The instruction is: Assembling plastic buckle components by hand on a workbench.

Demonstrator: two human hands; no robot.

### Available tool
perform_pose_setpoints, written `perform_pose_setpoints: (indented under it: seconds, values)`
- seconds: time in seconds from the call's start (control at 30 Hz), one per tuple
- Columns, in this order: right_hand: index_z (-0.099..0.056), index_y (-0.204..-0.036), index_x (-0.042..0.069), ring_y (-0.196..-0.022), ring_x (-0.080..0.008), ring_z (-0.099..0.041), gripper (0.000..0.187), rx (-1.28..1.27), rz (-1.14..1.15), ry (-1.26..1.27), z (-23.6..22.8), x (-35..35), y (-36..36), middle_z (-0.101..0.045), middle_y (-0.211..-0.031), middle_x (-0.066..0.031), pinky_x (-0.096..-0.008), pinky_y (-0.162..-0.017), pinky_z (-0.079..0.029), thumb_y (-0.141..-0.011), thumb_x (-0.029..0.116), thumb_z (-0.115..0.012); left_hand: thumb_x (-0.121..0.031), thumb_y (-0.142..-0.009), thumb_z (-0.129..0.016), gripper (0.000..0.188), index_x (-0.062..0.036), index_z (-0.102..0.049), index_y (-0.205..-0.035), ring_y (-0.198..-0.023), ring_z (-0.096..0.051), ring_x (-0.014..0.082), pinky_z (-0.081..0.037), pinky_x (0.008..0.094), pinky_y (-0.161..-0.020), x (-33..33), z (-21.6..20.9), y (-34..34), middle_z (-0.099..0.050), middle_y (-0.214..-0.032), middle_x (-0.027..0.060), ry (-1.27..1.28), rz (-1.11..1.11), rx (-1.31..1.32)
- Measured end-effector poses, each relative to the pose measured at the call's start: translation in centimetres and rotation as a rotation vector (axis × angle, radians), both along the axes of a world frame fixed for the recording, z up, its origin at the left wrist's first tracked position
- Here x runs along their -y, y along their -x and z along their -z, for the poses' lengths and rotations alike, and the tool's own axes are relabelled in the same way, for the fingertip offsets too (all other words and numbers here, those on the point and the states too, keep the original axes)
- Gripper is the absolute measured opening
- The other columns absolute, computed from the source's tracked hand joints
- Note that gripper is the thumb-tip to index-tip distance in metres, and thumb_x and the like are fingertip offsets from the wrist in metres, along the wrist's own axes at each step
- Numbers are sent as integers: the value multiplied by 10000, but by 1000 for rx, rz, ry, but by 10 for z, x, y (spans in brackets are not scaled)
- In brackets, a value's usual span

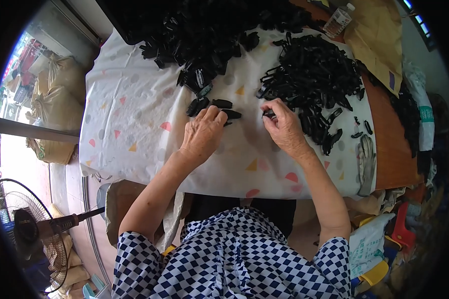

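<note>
My left hand rests low over the tablecloth, fingers bent down and together at a few small black plastic parts. One elongated black part sticks out at its fingertips; another black part lies just beyond them. Farther left a stubby black part touches the cloth beside the knuckles. My right hand is closed in a pinch around a small black plastic part, mostly covered by thumb and fingers. It is at the near left edge of a heap of slim black parts.
A larger pile of black parts covers the far side. The patterned white tablecloth lies over a wooden table. On the right are a grey glove, a plastic bottle and brown paper. A fan stands lower left.
</note>
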State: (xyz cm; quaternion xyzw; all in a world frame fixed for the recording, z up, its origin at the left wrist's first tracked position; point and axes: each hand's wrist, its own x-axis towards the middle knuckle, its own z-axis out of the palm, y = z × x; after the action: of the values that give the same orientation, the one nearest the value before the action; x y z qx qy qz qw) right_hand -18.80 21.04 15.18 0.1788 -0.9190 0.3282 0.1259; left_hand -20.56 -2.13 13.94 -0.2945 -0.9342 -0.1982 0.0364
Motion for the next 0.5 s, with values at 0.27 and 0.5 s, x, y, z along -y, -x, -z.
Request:
perform_pose_setpoints:
  seconds: [0.27, 0.5]
  values:
    - [-578, -958, 16, -758, -90, -592, 70, 539, 136, 900, 7, 16, -48, -604, -873, -29, -237, -720, -515, -897, 43, -600, -45, -907, -500, 216, -96, -524, -1116, -606, -545, 130, -429, 252, -559, 8, 4, -35, -587, -793, 29, -806, -123, 684]
    - [-562, -1039, 22, -832, -91, -576, 139, 654, -11, 1273, -5, 43, -83, -607, -943, -30, -240, -796, -502, -902, 18, -584, -72, -913, -596, 233, -112, -529, -1133, -724, -587, 68, -437, 177, -597, 1, -13, -85, -603, -906, -1, -1293, -102, 1169]
